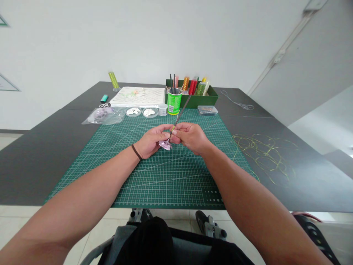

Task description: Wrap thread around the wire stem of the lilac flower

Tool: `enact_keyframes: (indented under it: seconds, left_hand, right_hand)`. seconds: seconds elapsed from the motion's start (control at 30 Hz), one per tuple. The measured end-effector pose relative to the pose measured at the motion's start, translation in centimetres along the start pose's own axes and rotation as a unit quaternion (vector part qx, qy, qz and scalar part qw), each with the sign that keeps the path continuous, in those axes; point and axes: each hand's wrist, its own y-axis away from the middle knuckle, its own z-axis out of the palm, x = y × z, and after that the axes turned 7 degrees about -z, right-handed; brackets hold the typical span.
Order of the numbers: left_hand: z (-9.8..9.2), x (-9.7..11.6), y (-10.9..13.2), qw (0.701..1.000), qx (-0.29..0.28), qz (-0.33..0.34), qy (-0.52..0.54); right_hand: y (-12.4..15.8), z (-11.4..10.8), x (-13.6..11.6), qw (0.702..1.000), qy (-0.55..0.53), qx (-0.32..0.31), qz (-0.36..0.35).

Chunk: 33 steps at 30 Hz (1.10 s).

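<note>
Head view: the left hand (150,141) and right hand (191,138) are together, fingers pinching a thin dark rod (182,112) that slants away from the person. A lilac petal cluster (165,145) sits at its lower end, over the middle of a green cutting mat (165,180).

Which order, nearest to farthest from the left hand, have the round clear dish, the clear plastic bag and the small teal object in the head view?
Left hand:
1. Round clear dish with white pieces, ahead.
2. Clear plastic bag, ahead left.
3. Small teal object, beyond the bag.
</note>
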Motion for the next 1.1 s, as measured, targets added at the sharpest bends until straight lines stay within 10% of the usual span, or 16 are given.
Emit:
enact_keyframes:
  seconds: [0.3, 0.6, 1.1]
  left_hand:
    - [0.1, -0.8, -0.6, 0.921, 0.208, 0.060, -0.323]
    - [1.2, 0.3, 0.0, 0.812, 0.279, 0.128, -0.496]
    - [0.6, -0.1, -0.3, 0.869, 0.301, 0.124, -0.372]
  right_hand:
    - [0.0, 0.3, -0.1, 0.954, 0.288, 0.083, -0.006]
    - [0.1, 1.2, 0.1, 0.937, 0.322, 0.133, -0.037]
    - [0.3, 1.3, -0.5, 0.947, 0.298, 0.110, -0.043]
